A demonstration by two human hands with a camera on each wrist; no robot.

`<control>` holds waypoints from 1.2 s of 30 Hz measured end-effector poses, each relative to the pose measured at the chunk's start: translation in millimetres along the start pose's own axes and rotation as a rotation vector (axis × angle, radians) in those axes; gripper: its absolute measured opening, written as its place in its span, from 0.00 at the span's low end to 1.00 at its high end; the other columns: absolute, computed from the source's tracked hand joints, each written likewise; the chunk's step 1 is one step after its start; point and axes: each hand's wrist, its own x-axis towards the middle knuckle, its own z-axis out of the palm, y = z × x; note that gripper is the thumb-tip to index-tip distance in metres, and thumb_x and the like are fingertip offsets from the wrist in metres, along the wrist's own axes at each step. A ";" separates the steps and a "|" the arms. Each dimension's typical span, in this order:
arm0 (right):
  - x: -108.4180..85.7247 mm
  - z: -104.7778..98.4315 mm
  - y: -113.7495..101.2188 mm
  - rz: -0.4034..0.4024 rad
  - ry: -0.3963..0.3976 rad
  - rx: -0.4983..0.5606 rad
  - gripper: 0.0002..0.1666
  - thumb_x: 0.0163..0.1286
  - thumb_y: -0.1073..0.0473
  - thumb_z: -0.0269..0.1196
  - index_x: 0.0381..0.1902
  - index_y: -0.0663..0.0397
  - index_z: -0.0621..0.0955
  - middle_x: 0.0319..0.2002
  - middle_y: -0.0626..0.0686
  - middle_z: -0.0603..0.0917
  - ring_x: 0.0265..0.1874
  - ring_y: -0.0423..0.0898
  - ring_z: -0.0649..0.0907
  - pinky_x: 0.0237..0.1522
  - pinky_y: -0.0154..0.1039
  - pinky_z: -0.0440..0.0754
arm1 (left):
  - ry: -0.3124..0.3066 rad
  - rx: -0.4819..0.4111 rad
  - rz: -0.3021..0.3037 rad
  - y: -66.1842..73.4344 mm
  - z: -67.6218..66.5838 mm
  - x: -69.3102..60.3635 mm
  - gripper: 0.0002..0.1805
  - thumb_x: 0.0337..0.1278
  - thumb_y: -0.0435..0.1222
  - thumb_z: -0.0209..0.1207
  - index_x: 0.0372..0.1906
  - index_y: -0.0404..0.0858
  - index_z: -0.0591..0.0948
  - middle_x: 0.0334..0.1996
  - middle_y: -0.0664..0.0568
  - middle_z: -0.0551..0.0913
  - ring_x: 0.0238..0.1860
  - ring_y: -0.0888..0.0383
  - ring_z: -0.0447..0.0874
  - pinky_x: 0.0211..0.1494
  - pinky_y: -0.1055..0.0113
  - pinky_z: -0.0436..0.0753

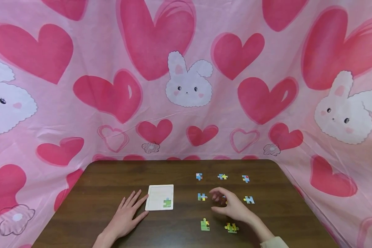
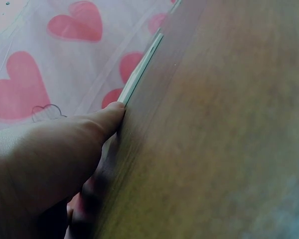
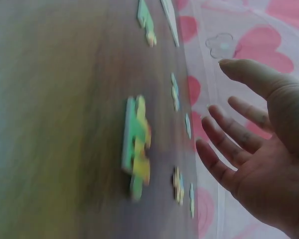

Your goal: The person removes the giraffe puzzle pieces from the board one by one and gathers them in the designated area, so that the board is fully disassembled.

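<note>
My left hand [image 1: 125, 217] lies spread on the table beside a white puzzle tray [image 1: 156, 196], its fingers fairly straight. In the left wrist view the thumb [image 2: 107, 119] touches the tray's edge. A green jigsaw piece [image 1: 167, 203] sits in the tray's lower right corner. Over the loose pieces hovers my right hand [image 1: 230, 205], fingers loosely bent, thumb apart, holding nothing. It partly covers a blue and orange piece [image 1: 224, 199]. Nearest its palm side is a blue, green and yellow piece [image 1: 202, 197]. The right wrist view shows a green and yellow piece [image 3: 134, 144] below the hand.
Other jigsaw pieces lie spaced in rows: a blue and white one [image 1: 199, 176], a blue-yellow one [image 1: 223, 176], one with red [image 1: 246, 178], a pale blue one [image 1: 249, 199] and a green one [image 1: 205, 224]. A pink heart-patterned cloth [image 1: 186, 117] hangs behind the brown table [image 1: 111, 179].
</note>
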 end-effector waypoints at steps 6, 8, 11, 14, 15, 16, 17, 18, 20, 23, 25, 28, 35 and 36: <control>32.5 16.4 -4.7 0.033 -0.039 0.038 0.29 0.67 0.66 0.78 0.63 0.67 0.80 0.45 0.65 0.86 0.42 0.59 0.86 0.38 0.39 0.86 | 0.013 0.014 0.006 -0.3 -1.3 -0.7 0.37 0.77 0.59 0.62 0.82 0.49 0.75 0.85 0.38 0.68 0.87 0.32 0.60 0.85 0.24 0.55; 43.1 23.1 -5.7 0.027 -0.047 0.038 0.29 0.67 0.66 0.78 0.63 0.67 0.80 0.44 0.65 0.86 0.41 0.60 0.86 0.38 0.40 0.86 | 0.014 0.018 0.006 -0.3 -1.9 -1.1 0.37 0.77 0.59 0.62 0.82 0.49 0.75 0.85 0.38 0.68 0.87 0.32 0.60 0.84 0.23 0.56; 58.6 34.6 -5.4 0.004 -0.063 0.037 0.29 0.66 0.65 0.79 0.62 0.68 0.81 0.43 0.64 0.86 0.41 0.60 0.86 0.39 0.40 0.86 | 0.011 0.016 0.004 0.1 -2.3 -1.4 0.37 0.77 0.59 0.62 0.82 0.49 0.75 0.85 0.39 0.68 0.87 0.32 0.60 0.85 0.24 0.55; 73.8 47.9 2.4 -0.057 -0.082 0.026 0.28 0.69 0.61 0.78 0.62 0.64 0.82 0.42 0.59 0.87 0.41 0.52 0.86 0.39 0.38 0.84 | 0.007 0.013 0.004 0.5 -2.0 -1.2 0.37 0.76 0.59 0.62 0.82 0.49 0.75 0.85 0.39 0.68 0.87 0.32 0.60 0.85 0.24 0.55; 78.6 51.5 3.5 -0.077 -0.090 0.032 0.28 0.69 0.59 0.78 0.62 0.64 0.82 0.42 0.58 0.87 0.40 0.50 0.86 0.39 0.38 0.85 | 0.007 0.010 0.004 0.5 -1.9 -1.1 0.37 0.76 0.59 0.63 0.82 0.49 0.75 0.85 0.39 0.68 0.87 0.32 0.60 0.85 0.24 0.55; 83.1 55.1 4.7 -0.099 -0.098 0.034 0.28 0.70 0.57 0.78 0.62 0.63 0.82 0.42 0.56 0.87 0.40 0.46 0.86 0.38 0.36 0.85 | 0.006 0.009 0.004 0.5 -1.7 -1.1 0.37 0.76 0.59 0.63 0.82 0.49 0.75 0.85 0.39 0.68 0.87 0.32 0.60 0.85 0.23 0.55; 88.0 60.9 12.5 -0.137 -0.100 0.020 0.27 0.72 0.54 0.77 0.62 0.61 0.82 0.42 0.53 0.87 0.40 0.43 0.85 0.37 0.36 0.84 | 0.007 0.010 0.004 0.3 -1.5 -0.9 0.37 0.76 0.59 0.63 0.82 0.49 0.75 0.85 0.38 0.68 0.87 0.32 0.60 0.85 0.23 0.55; 92.4 64.4 13.2 -0.148 -0.103 0.029 0.27 0.72 0.53 0.77 0.62 0.60 0.82 0.42 0.52 0.87 0.39 0.42 0.84 0.37 0.35 0.84 | 0.008 0.010 0.005 0.2 -1.4 -0.8 0.37 0.76 0.59 0.63 0.82 0.49 0.75 0.85 0.38 0.68 0.87 0.32 0.60 0.85 0.23 0.55; 100.0 72.3 18.7 -0.176 -0.099 0.019 0.27 0.74 0.50 0.75 0.62 0.59 0.83 0.41 0.50 0.87 0.38 0.39 0.83 0.36 0.33 0.82 | 0.010 0.011 0.007 0.2 -1.4 -0.6 0.37 0.76 0.59 0.63 0.82 0.49 0.75 0.85 0.38 0.68 0.87 0.32 0.60 0.85 0.23 0.55; 107.1 78.3 6.4 -0.093 -0.110 0.053 0.26 0.71 0.54 0.77 0.60 0.61 0.84 0.41 0.53 0.88 0.38 0.41 0.83 0.37 0.33 0.82 | 0.012 0.009 0.012 0.6 -2.0 0.4 0.37 0.76 0.58 0.63 0.82 0.49 0.75 0.85 0.38 0.68 0.87 0.32 0.60 0.85 0.24 0.55; 110.4 80.7 -7.5 -0.031 -0.119 0.064 0.26 0.68 0.59 0.78 0.59 0.64 0.84 0.41 0.56 0.88 0.38 0.43 0.84 0.39 0.33 0.83 | 0.017 0.014 0.020 1.6 -3.3 0.8 0.37 0.77 0.58 0.63 0.82 0.49 0.75 0.85 0.38 0.68 0.87 0.32 0.60 0.84 0.23 0.56; 115.8 88.2 -22.4 0.031 -0.134 0.055 0.26 0.65 0.64 0.79 0.58 0.67 0.84 0.41 0.61 0.88 0.39 0.47 0.85 0.43 0.32 0.83 | 0.023 0.026 0.025 3.0 -4.8 1.3 0.36 0.77 0.58 0.63 0.81 0.48 0.75 0.84 0.39 0.69 0.87 0.32 0.61 0.84 0.24 0.57; 123.7 111.7 -27.2 0.049 -0.194 0.032 0.25 0.65 0.64 0.80 0.56 0.67 0.85 0.34 0.60 0.84 0.29 0.34 0.75 0.37 0.27 0.76 | 0.026 0.029 0.026 4.2 -3.1 -1.4 0.36 0.77 0.58 0.63 0.81 0.48 0.76 0.84 0.38 0.70 0.86 0.32 0.62 0.84 0.24 0.58; 123.6 114.2 -26.9 0.043 -0.201 0.036 0.25 0.64 0.63 0.81 0.56 0.66 0.85 0.33 0.58 0.83 0.28 0.33 0.74 0.35 0.27 0.75 | 0.027 0.028 0.027 3.7 -2.3 -1.7 0.36 0.77 0.58 0.63 0.81 0.48 0.76 0.84 0.38 0.70 0.86 0.31 0.62 0.84 0.23 0.58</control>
